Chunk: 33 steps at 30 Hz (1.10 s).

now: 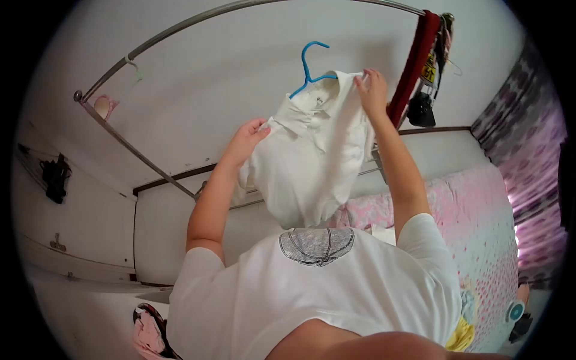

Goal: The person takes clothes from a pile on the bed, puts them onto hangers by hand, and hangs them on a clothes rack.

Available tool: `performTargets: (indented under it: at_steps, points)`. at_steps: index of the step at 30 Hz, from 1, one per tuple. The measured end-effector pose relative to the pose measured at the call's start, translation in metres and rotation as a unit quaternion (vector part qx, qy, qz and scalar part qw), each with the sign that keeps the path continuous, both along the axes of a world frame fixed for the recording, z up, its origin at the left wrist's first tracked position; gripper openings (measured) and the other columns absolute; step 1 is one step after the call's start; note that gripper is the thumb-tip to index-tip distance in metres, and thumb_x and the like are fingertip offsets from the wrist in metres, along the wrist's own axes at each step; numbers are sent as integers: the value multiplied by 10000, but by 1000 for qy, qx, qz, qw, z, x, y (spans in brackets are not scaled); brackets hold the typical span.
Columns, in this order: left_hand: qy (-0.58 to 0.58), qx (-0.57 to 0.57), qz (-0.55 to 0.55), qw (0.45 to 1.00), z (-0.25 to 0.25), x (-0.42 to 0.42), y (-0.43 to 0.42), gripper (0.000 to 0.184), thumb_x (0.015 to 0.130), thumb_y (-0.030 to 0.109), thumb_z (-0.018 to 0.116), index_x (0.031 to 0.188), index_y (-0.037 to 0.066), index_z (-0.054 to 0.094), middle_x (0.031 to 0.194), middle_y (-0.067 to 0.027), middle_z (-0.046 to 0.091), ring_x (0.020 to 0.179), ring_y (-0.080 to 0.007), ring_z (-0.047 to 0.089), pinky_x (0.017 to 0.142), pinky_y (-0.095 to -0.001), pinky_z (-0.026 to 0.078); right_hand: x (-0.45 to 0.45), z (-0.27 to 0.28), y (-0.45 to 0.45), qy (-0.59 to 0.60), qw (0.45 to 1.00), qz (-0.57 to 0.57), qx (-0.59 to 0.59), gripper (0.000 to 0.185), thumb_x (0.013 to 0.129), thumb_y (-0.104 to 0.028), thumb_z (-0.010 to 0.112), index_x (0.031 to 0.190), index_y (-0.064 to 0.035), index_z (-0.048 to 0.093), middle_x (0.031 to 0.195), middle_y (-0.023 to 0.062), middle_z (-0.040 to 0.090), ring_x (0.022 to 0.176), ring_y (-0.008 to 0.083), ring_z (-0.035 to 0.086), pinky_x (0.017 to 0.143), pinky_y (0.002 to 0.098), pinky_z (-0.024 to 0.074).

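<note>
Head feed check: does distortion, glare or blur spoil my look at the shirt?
Head view: fisheye bend bows the metal rail into an arc; head view: bright glare edges the patterned curtain, clear of the white shirt; head view: soft shadow on the wall behind; head view: left hand and right hand show no marked blur, but the collar print is too small to read.

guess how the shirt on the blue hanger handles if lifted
The shirt is probably floppy: it hangs in soft folds. It seems light, held by fingers near its shoulders. The hanger looks stiffer: its hook stands unsupported.
</note>
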State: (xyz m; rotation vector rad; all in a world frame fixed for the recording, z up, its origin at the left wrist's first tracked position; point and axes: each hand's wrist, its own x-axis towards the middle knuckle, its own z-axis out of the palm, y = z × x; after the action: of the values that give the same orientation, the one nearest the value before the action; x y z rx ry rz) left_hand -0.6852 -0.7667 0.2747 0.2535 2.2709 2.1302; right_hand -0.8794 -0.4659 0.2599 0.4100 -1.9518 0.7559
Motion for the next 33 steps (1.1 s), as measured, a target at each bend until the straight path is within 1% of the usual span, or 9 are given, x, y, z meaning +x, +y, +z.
performTargets:
  at_steps: [5,9,10,13,16,18,21,24,33]
  points:
    - [-36,43,49,997,-35,-37,3,255,879,178,468,1063,10,525,989,-48,576,886,-91,525,782,-240,410,32,-38,-85,-55,988,121,-80,646,664,-158,669,1157,85,328,1073,242,398,1000,366,386,869,396,339]
    - [-51,153,43,986,-55,-87,36,301,894,193,438,1139,19,460,1009,-54,550,903,-113,520,788,-250,414,76,-70,-116,-167,944,271,-88,484,683,-213,694,968,15,376,886,148,396,804,245,404,730,336,367]
    - [-52,178,24,982,-53,-99,47,315,897,193,432,1161,21,437,1008,-56,545,907,-120,519,792,-253,414,77,-73,-115,-219,918,324,-70,470,692,-223,697,957,7,384,873,135,416,768,215,423,693,314,386]
    - [-75,231,-27,970,-32,-130,73,352,902,178,433,1215,33,365,1017,-48,517,958,-135,493,803,-280,418,74,-54,-105,-397,793,422,-190,439,707,-242,700,926,-12,397,848,107,454,706,164,449,606,268,406]
    - [-72,276,-64,956,-31,-161,85,365,893,170,460,1212,27,354,1024,-34,484,964,-128,470,790,-285,417,42,-50,-89,-386,803,410,-196,356,719,-194,667,927,-4,449,808,81,465,697,126,461,569,247,410]
    - [-39,203,-61,977,-34,-177,89,372,889,172,470,1210,25,353,1004,-34,487,934,-124,471,785,-274,411,31,-40,-76,-376,819,405,-151,280,743,-135,585,955,16,481,782,75,461,731,118,479,605,238,414]
    - [-31,129,-64,989,-23,-186,97,373,882,165,487,1205,16,372,1041,-44,493,957,-127,472,836,-279,392,24,-37,-63,-440,806,370,-142,293,761,-63,515,1043,7,473,911,61,538,820,112,524,690,228,435]
    - [-11,47,-81,996,-5,-198,109,357,873,163,508,1184,13,414,1064,-44,501,976,-119,469,865,-275,377,17,-33,-52,-413,720,462,-313,351,759,-33,467,1107,9,462,950,44,541,859,95,513,748,225,417]
    - [146,-20,-220,964,21,-236,124,301,864,150,517,1142,41,477,1078,-34,511,1010,-118,454,857,-274,381,-9,-7,2,-325,767,409,-372,356,781,-7,460,1137,7,470,990,28,544,889,89,496,794,232,387]
